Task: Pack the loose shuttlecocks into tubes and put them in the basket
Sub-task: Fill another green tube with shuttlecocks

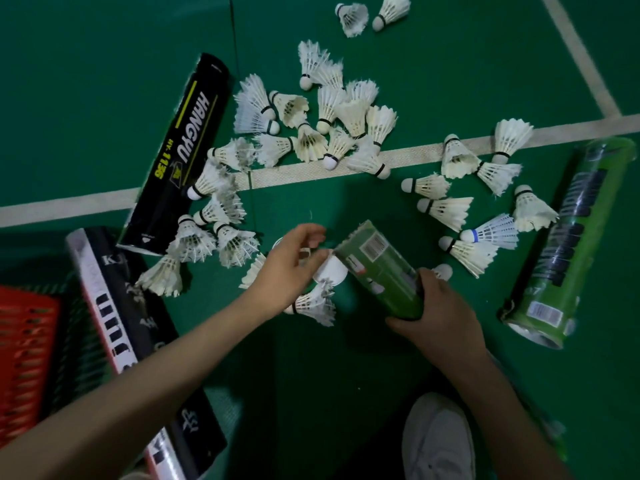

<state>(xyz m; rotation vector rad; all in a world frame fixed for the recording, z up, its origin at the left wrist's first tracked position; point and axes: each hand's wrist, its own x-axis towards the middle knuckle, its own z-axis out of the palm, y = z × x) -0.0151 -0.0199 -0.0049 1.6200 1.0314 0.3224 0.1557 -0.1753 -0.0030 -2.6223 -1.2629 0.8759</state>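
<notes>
My right hand [438, 308] grips a short green tube [379, 268] by its near end and tilts it above the floor, open mouth facing left. At that mouth my left hand [294, 263] pinches a white cap [334, 270] between thumb and fingers. A shuttlecock [315, 303] lies on the floor just below the left hand. Several loose shuttlecocks [329, 123] are scattered over the green court floor, in a heap ahead and more to the right [450, 209]. The red basket [20, 358] sits at the far left edge.
A black HANGYU tube [180, 150] lies at upper left, and a black-and-white tube [128, 323] leans over the basket. A long green tube [561, 237] lies at the right. White court lines [415, 155] cross the floor. A white shoe [440, 441] is at the bottom.
</notes>
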